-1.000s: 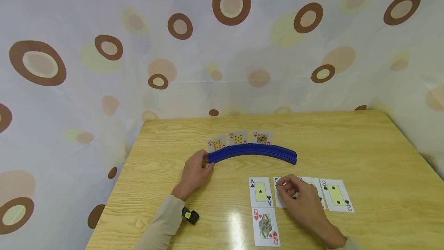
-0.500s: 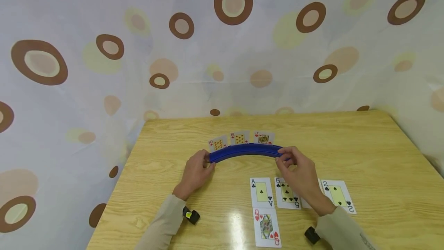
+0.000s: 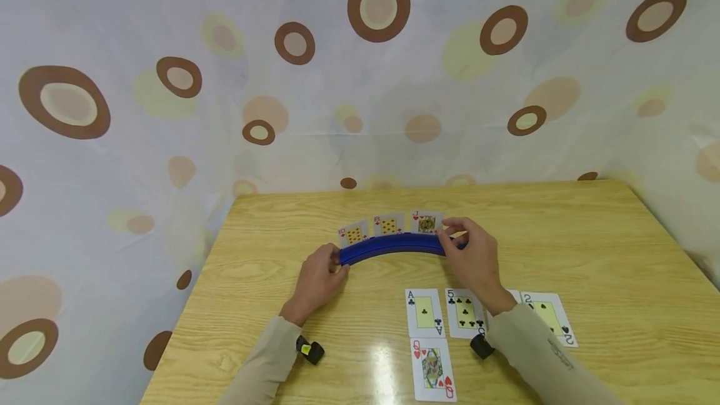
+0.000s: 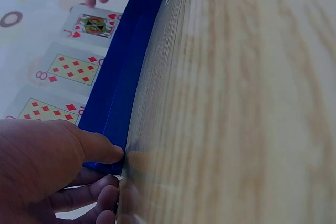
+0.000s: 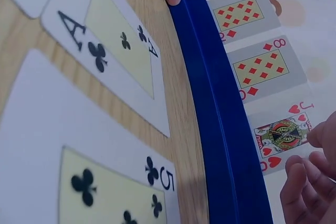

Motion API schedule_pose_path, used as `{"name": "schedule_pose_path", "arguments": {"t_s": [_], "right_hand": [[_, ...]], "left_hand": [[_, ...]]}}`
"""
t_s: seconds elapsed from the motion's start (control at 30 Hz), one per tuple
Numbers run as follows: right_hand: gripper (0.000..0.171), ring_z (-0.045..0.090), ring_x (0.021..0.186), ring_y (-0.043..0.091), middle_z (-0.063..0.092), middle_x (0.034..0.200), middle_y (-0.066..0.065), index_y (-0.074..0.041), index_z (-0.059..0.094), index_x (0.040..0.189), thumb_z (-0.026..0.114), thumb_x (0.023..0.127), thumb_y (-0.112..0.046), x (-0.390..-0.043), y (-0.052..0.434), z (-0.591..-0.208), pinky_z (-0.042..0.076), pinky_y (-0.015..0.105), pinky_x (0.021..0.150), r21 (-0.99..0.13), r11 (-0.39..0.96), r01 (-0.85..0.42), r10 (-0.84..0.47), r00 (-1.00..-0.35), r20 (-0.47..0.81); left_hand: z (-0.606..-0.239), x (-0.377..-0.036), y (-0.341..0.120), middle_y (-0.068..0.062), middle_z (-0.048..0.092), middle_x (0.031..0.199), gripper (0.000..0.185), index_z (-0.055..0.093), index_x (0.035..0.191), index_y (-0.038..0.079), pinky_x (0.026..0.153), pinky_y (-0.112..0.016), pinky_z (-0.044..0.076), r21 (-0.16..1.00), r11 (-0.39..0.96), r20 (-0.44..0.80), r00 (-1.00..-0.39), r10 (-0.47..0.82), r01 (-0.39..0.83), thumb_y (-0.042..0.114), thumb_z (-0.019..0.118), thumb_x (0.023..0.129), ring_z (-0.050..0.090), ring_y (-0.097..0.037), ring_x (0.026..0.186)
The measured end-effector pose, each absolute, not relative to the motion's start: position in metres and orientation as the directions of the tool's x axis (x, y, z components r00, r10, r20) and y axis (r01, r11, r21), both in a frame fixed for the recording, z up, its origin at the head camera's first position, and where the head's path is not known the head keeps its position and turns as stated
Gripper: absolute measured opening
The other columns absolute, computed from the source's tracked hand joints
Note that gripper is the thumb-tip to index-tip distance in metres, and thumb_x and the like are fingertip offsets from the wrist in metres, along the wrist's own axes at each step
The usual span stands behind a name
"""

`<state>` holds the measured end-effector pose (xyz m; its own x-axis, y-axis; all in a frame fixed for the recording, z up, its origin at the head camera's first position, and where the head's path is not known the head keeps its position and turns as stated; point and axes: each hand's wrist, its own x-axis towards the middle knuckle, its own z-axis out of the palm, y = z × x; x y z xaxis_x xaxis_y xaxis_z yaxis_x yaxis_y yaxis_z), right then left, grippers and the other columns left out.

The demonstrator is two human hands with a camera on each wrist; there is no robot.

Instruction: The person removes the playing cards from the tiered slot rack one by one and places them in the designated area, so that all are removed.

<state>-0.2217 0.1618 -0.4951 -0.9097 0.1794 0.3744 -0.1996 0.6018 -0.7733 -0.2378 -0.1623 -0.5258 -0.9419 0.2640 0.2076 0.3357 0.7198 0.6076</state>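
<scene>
Left hand (image 3: 316, 275) clamps the left end of the blue card holder (image 3: 394, 244), thumb on the near face, fingers round the end. Right hand (image 3: 472, 255) is at the right edge of the jack of hearts (image 3: 425, 222), fingertips touching it; can't tell whether thumb and finger pinch the card or only touch it, angle is poor. Jack stands face forward at the holder, toward its right side. To its left, eight of diamonds (image 3: 389, 224), then ten of diamonds (image 3: 354, 234) at the left end, both standing, gaps between all three. Holder sits on the wood-grain table (image 3: 270, 236), ends curving toward the person. Nearer the person, a face-up row: ace of clubs (image 3: 424, 312), five of clubs (image 3: 464, 311), a card mostly hidden under the right forearm, two of spades (image 3: 542, 308). Queen of hearts (image 3: 433, 369) lies on the near side of the ace, edges touching. Beige sleeves (image 3: 264, 355), black wrist devices (image 3: 310, 349). Circle-patterned sheet (image 3: 337, 80) behind.
</scene>
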Motion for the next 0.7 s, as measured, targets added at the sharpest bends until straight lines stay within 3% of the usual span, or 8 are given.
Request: {"name": "schedule_pose_path", "arguments": {"t_s": [0.23,0.5,0.7], "right_hand": [[0.023,0.071,0.079,0.020,0.078,0.104,0.015,-0.004,0.066,0.118,0.074,0.104,-0.020,-0.2268,0.1578,-0.4934,0.050,0.019,0.067,-0.796,0.588,-0.141,0.229,-0.915,0.331],[0.011,0.064,0.069,0.006,0.077,0.099,0.013,-0.007,0.073,0.111,0.072,0.106,-0.017,-0.2295,0.1630,-0.4989,0.050,0.020,0.060,-0.802,0.580,-0.145,0.227,-0.916,0.330],[0.011,0.062,0.068,0.005,0.077,0.099,0.013,-0.007,0.074,0.111,0.072,0.106,-0.016,-0.2314,0.1645,-0.5008,0.048,0.020,0.060,-0.797,0.582,-0.161,0.205,-0.919,0.335]], "left_hand": [[-0.5163,-0.2338,-0.1572,-0.011,0.071,0.104,0.022,0.066,0.115,0.001,0.078,-0.031,0.052,0.593,0.752,0.160,-0.957,0.240,0.288,0.012,0.077,0.100,0.063,-0.017,0.087],[-0.5184,-0.2342,-0.1582,-0.010,0.073,0.102,0.020,0.067,0.113,0.003,0.078,-0.032,0.055,0.595,0.748,0.173,-0.956,0.239,0.294,0.013,0.079,0.099,0.067,-0.016,0.086],[-0.5181,-0.2349,-0.1588,-0.011,0.073,0.102,0.020,0.067,0.113,0.003,0.078,-0.034,0.057,0.596,0.743,0.187,-0.952,0.243,0.306,0.013,0.079,0.099,0.069,-0.018,0.086]]}}
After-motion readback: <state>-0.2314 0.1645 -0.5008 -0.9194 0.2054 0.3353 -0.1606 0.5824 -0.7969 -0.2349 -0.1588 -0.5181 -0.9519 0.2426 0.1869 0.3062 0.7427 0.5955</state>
